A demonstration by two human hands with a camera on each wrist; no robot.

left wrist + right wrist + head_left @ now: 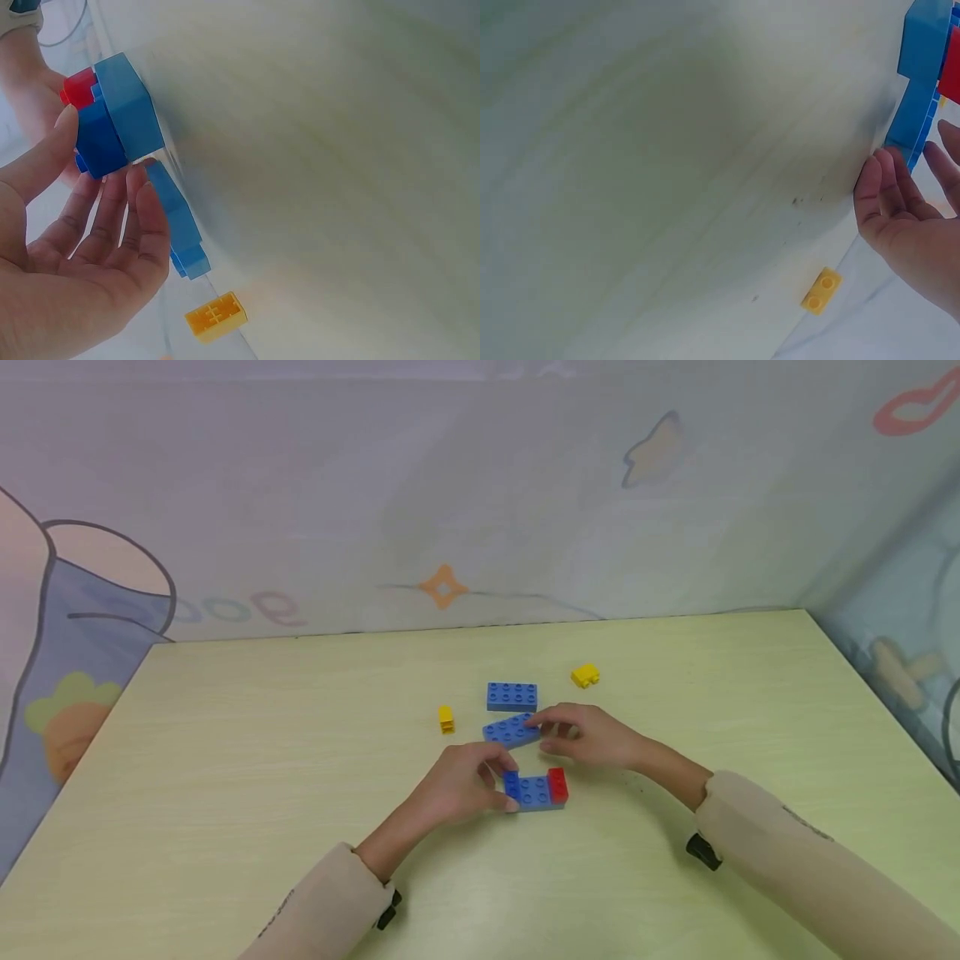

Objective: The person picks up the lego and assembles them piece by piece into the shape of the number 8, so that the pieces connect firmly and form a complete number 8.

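1. Pinches the small dark blue brick (512,786) with the left hand (461,783), thumb toward the person's side and fingers behind; clamped on at that end only, probably to steady the joined piece without covering the rest of it.
2. Runs rightward from the left fingertips as a blue base brick (535,791), with the small dark blue brick at the gripped end and a red brick (557,785) at the end away from that hand; leaves bare studs between the two, within easy reach of both hands.
3. Touches the right end of the slanted blue brick (504,732) with the fingertips of the right hand (592,735), thumb close by; cannot tell from these angles whether thumb and fingers close on it. Seems met at this end because the left hand takes up the space nearer the person.
4. Lies slantwise just beyond the left fingers, in the case of that same brick, studs up.
5. Rests beyond the right fingertips, studs up and untouched, as a far blue brick (512,695).
6. Waits on its side beyond the left knuckles as a hollow-ended yellow brick (447,719), and beyond the right hand as a second yellow brick (585,675), both likely set aside to free the working space.
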